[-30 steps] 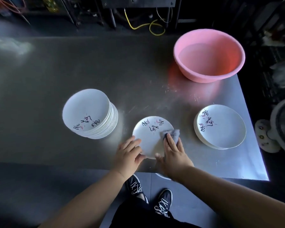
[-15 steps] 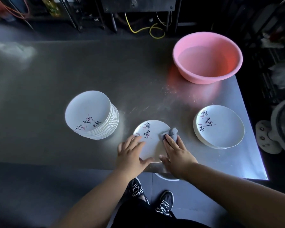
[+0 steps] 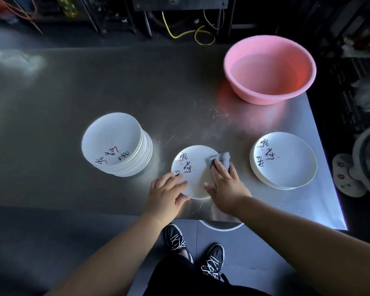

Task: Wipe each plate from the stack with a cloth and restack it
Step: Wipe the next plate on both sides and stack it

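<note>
A white plate [image 3: 193, 178] with black brush writing lies flat on the steel table, near its front edge. My left hand [image 3: 166, 194] rests on the plate's near-left rim, fingers laid flat on top and thumb against the edge. My right hand [image 3: 224, 184] presses a small grey cloth [image 3: 223, 158] with straight fingers onto the plate's far-right rim. A tall stack of matching plates [image 3: 115, 144] stands to the left. A low stack of plates [image 3: 284, 161] sits to the right.
A pink basin [image 3: 269, 69] holding water stands at the table's back right. The steel table [image 3: 83, 86] ends just right of the low stack and just behind my hands. A fan [image 3: 367, 167] stands off the right edge; cables hang behind.
The plate has turned under my hands: its writing went from the far rim round to the left side. My left hand slid along the rim; the cloth stayed at the right.
</note>
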The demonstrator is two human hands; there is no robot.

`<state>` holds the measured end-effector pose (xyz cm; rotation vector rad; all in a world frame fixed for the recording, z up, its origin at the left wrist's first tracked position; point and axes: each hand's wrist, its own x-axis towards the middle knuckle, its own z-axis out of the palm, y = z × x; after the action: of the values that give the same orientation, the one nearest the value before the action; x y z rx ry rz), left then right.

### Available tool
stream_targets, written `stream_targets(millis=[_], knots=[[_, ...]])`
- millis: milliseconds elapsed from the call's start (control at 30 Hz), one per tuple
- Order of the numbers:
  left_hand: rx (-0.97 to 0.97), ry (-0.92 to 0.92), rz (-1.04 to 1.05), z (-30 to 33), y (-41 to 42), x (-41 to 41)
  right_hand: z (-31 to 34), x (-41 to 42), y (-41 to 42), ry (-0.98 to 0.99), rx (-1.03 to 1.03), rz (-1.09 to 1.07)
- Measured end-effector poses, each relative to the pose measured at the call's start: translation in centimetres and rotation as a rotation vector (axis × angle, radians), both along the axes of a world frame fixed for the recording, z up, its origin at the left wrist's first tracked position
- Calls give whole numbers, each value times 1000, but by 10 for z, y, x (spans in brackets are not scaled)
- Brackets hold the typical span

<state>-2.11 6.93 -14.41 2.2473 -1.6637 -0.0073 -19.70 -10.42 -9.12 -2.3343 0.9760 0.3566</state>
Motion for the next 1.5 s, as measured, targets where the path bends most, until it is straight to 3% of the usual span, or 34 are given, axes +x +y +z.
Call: stream_targets(millis=[100,200,333,567,733,833,1033,1200,1333,1400,1500], knots=[[23,12,59,3,-3,-10,-2,6,-22,-39,-45,17],[98,23,105,13,-11,-30,-2,-6,10,9,8,-18],[124,66,91,28,-22,-50,16,-28,49,98,78,95],[158,47,26,22,-2,-12,1,-9,-24,-8,1,95],[123,97,6,19,-10,-11,0,-18,48,65,33,18],[78,79,-26,19,-13,-9,1,-20,50,81,70,5],[79,127,-5,16,-21,-6,-20,0,-8,-72,-142,-12],[145,221,31,17,-34,-4,-37,-10,39,-248,-360,-17],[254,225,-23,28,-35,0,-15,-9,45,-334,-342,39],[247,209,-67,33,-34,5,13,1,32,-279,-309,-80],[250,201,27,47,-37,19,48,14,2,29,-192,-272]])
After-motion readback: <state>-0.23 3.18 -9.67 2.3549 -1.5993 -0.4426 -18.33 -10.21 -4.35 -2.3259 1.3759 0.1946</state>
